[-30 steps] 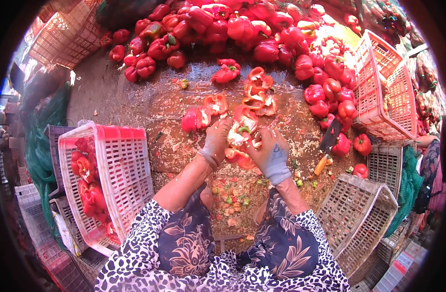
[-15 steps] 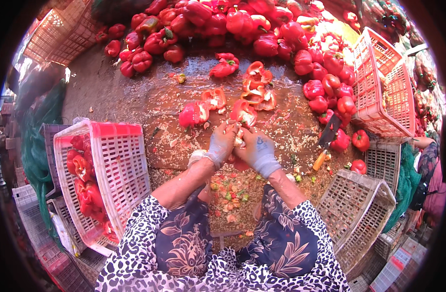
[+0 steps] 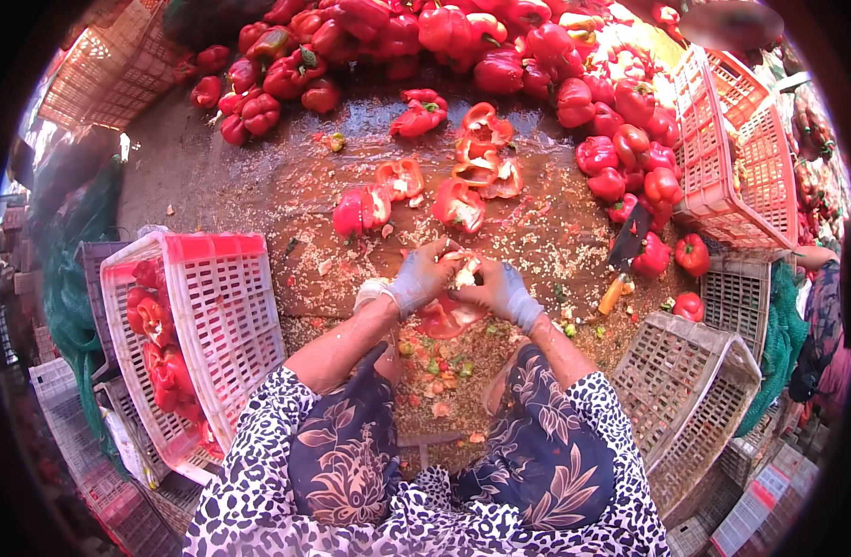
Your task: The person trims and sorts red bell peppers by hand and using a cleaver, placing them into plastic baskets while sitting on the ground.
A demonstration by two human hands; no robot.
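Above the wet, seed-strewn work board (image 3: 351,278), my left hand (image 3: 421,278) and my right hand (image 3: 501,290) meet, each with something thin and bluish-white over it. Their curled fingers grip an opened red bell pepper (image 3: 448,318), whose flesh hangs below them. A pale, seedy core (image 3: 465,271) shows between the fingertips. Just beyond lie a cut pepper half (image 3: 459,206), another red pepper piece (image 3: 361,212) and hollow pepper rings (image 3: 479,165). To the right, a dark-bladed knife (image 3: 620,269) with an orange handle rests near whole peppers.
Whole red peppers (image 3: 388,32) are heaped along the far side and down the right. At left, a pink-and-white crate (image 3: 226,306) holds peppers. On the right are a tilted red crate (image 3: 732,176) and a dirty white crate (image 3: 671,381). Scraps (image 3: 439,367) lie between my knees.
The hands have turned the pepper and spread slightly apart, so its pale core and red flesh show more. The view has shifted slightly; the knife and loose pieces stay where they were.
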